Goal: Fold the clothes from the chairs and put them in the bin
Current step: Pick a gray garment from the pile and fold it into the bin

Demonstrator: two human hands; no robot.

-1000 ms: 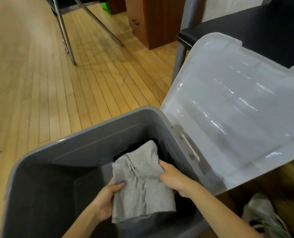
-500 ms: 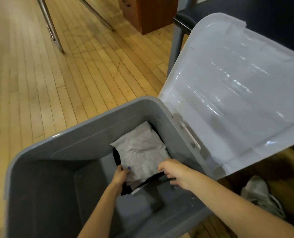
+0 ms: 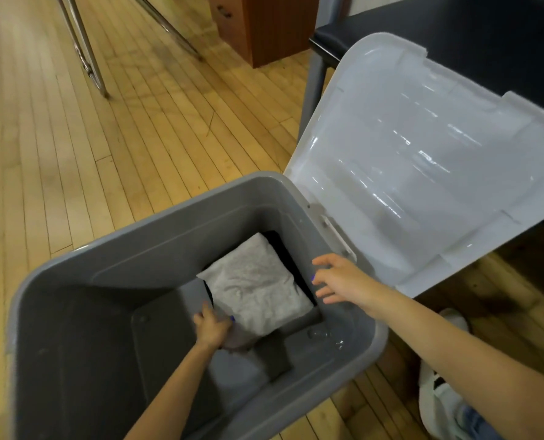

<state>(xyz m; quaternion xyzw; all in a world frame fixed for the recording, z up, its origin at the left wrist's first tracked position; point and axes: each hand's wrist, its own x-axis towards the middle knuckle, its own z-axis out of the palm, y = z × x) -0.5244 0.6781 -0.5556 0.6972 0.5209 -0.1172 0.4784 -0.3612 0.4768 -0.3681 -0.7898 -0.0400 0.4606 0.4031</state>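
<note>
A folded light grey garment (image 3: 253,285) lies at the bottom of the grey plastic bin (image 3: 156,223), on top of a black garment (image 3: 283,249) whose edge shows along its far side. My left hand (image 3: 212,330) is deep in the bin and grips the near corner of the grey garment. My right hand (image 3: 338,277) hovers over the bin's right side with its fingers spread and holds nothing.
The bin's translucent lid (image 3: 423,160) stands open to the right, leaning against a dark chair seat (image 3: 454,36). A wooden cabinet (image 3: 264,23) and metal chair legs (image 3: 86,46) stand on the wood floor beyond. My white shoe (image 3: 438,404) is at the lower right.
The grey garment went from being held up in both hands to lying flat in the bin. My right hand has let go and lifted away to the right.
</note>
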